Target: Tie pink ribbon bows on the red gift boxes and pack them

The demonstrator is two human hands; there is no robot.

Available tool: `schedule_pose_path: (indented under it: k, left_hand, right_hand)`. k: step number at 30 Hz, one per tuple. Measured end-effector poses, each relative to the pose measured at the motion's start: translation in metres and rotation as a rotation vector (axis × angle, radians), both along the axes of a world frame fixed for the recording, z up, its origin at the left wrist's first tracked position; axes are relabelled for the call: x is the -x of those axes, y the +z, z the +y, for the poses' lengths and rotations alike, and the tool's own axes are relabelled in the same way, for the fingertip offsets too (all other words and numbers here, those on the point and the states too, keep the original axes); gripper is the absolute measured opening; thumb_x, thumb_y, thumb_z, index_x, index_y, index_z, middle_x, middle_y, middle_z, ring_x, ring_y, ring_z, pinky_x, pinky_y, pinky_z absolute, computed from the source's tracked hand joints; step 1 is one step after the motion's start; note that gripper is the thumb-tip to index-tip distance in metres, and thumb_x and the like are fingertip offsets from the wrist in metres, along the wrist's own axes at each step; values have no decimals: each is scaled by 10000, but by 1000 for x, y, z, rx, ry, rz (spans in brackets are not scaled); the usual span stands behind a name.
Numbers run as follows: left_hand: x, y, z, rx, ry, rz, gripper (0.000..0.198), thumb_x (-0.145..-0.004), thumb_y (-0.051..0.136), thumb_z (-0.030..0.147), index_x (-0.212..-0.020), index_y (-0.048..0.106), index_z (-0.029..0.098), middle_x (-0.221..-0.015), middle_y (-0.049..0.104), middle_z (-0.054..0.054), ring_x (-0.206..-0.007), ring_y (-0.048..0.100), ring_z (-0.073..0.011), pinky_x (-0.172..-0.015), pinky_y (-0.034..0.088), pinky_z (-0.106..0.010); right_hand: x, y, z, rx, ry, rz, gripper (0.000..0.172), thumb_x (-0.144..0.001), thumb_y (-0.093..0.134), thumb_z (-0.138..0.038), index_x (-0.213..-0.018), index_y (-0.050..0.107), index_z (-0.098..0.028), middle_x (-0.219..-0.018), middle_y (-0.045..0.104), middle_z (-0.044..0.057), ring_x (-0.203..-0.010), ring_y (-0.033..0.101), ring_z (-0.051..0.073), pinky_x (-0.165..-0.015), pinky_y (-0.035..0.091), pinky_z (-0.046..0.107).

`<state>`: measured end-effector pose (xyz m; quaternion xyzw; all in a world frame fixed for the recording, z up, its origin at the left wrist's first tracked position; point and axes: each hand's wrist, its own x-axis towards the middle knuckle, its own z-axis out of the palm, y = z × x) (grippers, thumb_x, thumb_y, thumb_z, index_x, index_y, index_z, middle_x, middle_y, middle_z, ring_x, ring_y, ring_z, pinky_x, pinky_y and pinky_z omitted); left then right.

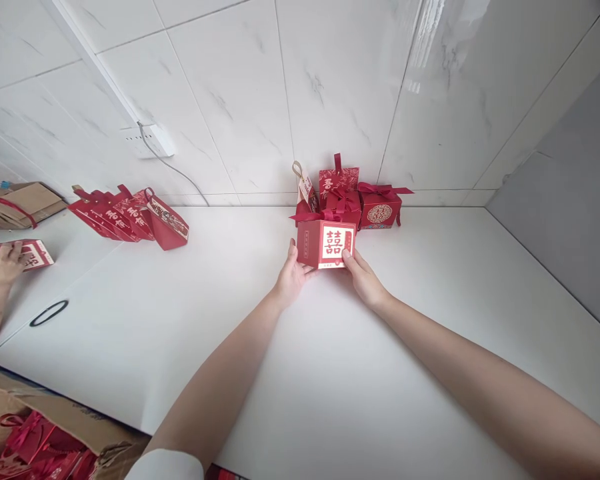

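Note:
A small red gift box (pixel 326 243) with a white panel and a red ribbon on top stands on the white table (pixel 290 373) near the back wall. My left hand (pixel 291 277) grips its left side and my right hand (pixel 363 277) grips its right side, both arms stretched forward. Right behind it stand several more red ribboned boxes (pixel 353 197) against the wall.
A row of flat red box blanks (pixel 130 217) lies at the back left. Another person's hand (pixel 0 263) rests on a red blank at the far left edge. A black ring (pixel 49 313) lies on the table. An open carton (pixel 40 437) with red items sits at the bottom left.

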<state>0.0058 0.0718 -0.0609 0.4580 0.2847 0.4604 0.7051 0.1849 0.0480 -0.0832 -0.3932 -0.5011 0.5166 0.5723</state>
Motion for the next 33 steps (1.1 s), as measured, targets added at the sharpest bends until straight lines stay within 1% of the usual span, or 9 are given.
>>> schedule_pose_path:
  k: [1,3,6,12,17,20,23,28,33]
  left_hand:
    - [0,1,1,20,-6,-17,749,-902,478,625,-1548,181,389,-1550,412,-37,-1364,472,-305,-1148,321,-557]
    - [0,1,1,30,-23,-17,670,-921,464,597,-1518,321,329,-1499,485,-49,-1378,457,-297,-1167,305,-538]
    - [-1,2,0,26,-42,10,623,-933,445,587,-1477,420,284,-1470,519,-50,-1391,435,-295,-1191,277,-528]
    - [-2,3,-3,-53,-85,48,616,-946,384,612,-1471,429,295,-1491,495,-33,-1407,403,-277,-1200,265,-501]
    - [3,-4,2,-82,-114,95,640,-926,449,591,-1497,360,316,-1503,476,-63,-1326,491,-290,-1126,341,-521]
    - [6,-8,5,-133,-129,125,619,-910,496,583,-1463,397,323,-1481,498,-80,-1282,528,-293,-1083,384,-514]
    - [6,-10,7,-158,-142,147,662,-880,485,657,-1425,439,285,-1439,532,-121,-1215,573,-302,-1039,420,-511]
    - [4,-8,7,-96,-110,144,785,-839,381,778,-1378,481,216,-1406,551,-175,-1158,604,-328,-977,460,-515]
    - [0,-3,5,-26,-50,108,780,-836,358,790,-1392,460,254,-1433,535,-146,-1181,595,-333,-965,474,-516]
  right_hand:
    - [0,0,1,9,-2,28,510,-939,472,-599,-1366,489,-322,-1432,553,9,-1326,503,262,-1140,381,479]
    - [-1,0,3,28,-8,89,502,-935,477,-597,-1358,483,-327,-1415,566,14,-1275,550,262,-1096,435,480]
    - [-2,2,4,73,-41,166,466,-925,489,-596,-1287,531,-305,-1352,611,30,-1198,605,260,-1053,477,479]
    - [-4,1,4,128,-47,217,409,-898,533,-587,-1133,618,-264,-1157,701,34,-1054,661,246,-941,545,449]
    - [-3,1,4,154,-66,227,418,-901,509,-601,-1094,642,-254,-1098,717,35,-995,670,232,-823,575,379]
    - [-2,4,4,179,-84,230,429,-907,492,-608,-1039,666,-238,-1047,731,45,-945,678,229,-773,578,357]
    - [-2,6,3,195,-78,210,504,-892,477,-659,-997,691,-214,-993,745,63,-871,681,230,-768,579,369]
    - [-2,3,3,182,-26,129,640,-854,450,-751,-928,725,-178,-856,751,83,-786,679,233,-763,573,378]
    - [-3,1,4,155,-15,74,677,-844,430,-778,-869,725,-169,-792,736,93,-739,671,232,-733,572,379]
